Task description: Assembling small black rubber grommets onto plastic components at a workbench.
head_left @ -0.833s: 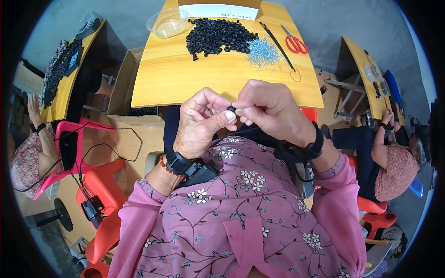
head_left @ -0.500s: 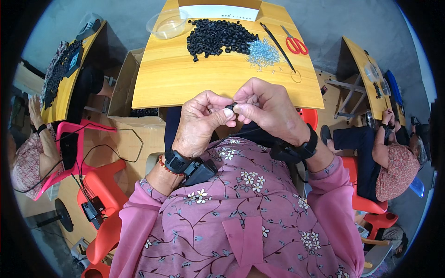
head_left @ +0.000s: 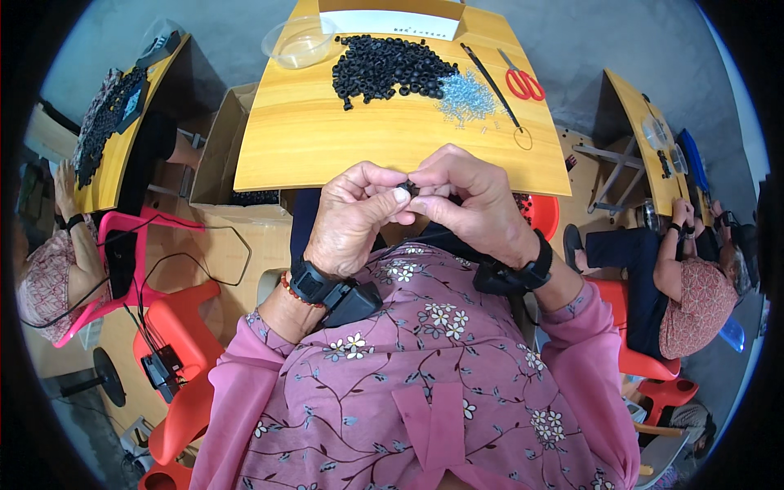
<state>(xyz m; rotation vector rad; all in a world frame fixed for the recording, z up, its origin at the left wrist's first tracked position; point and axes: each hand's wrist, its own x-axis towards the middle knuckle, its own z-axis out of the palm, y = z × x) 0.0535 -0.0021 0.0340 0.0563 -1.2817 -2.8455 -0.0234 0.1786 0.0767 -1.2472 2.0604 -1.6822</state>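
Note:
Both my hands meet above my lap, just in front of the table's near edge. Between the thumb and fingers of my left hand (head_left: 353,214) is pinched a small black round part (head_left: 408,189), mostly covered by fingertips. My right hand (head_left: 467,196) closes on the same part from the other side, thumb and forefinger pressed to it. Beyond them on the table (head_left: 327,155) lies a heap of small black ring-like parts (head_left: 384,69). Touching its right side is a pile of tiny clear-bluish pieces (head_left: 467,98).
A clear plastic bowl (head_left: 298,45) stands at the table's back left, beside a white box (head_left: 392,24). Right of the piles lie a thin black rod (head_left: 490,82) with a wire loop and red-handled scissors (head_left: 523,84). A cardboard box (head_left: 214,167) is left below. People sit at both side tables.
My right hand has turned slightly and shifted a little, its fingers closer to the left hand's. The black part stays between both hands.

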